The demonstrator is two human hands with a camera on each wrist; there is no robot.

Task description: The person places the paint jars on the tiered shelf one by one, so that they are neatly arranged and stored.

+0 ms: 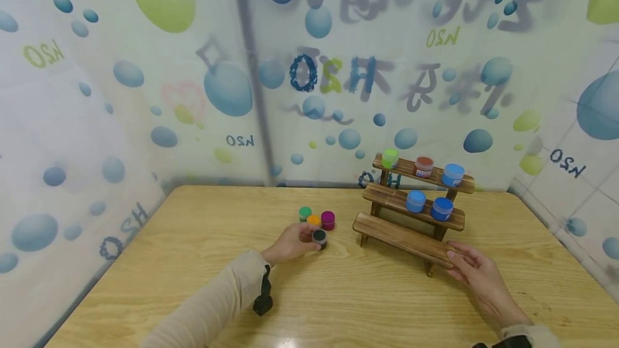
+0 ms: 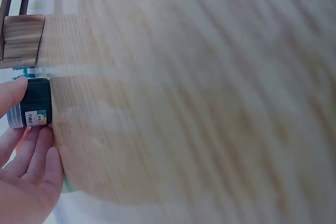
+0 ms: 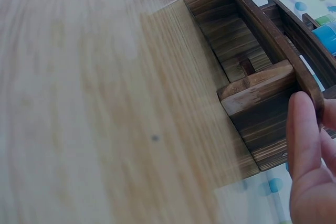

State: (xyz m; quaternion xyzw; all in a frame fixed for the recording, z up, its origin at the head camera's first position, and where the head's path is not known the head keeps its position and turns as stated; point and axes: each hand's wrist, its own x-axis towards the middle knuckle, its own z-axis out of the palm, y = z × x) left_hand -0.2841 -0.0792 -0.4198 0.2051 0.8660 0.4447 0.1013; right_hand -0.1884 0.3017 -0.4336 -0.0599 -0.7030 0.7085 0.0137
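My left hand (image 1: 293, 243) pinches a small black paint jar (image 1: 319, 238) between thumb and fingers. In the left wrist view the black jar (image 2: 38, 101) shows a white label and its base is at the tabletop. Just behind it stand a green jar (image 1: 304, 214), an orange jar (image 1: 313, 220) and a magenta jar (image 1: 328, 221). My right hand (image 1: 476, 278) grips the right end of the bottom step of a three-tier wooden stand (image 1: 401, 239); thumb and fingers (image 3: 304, 135) are at the board's edge.
On the top tier sit a light green jar (image 1: 389, 158), a red-brown jar (image 1: 423, 167) and a light blue jar (image 1: 453, 174). The middle tier carries two blue jars, one lighter (image 1: 416, 201), one darker (image 1: 442, 209). A patterned curtain (image 1: 203, 154) hangs behind the wooden table (image 1: 203, 219).
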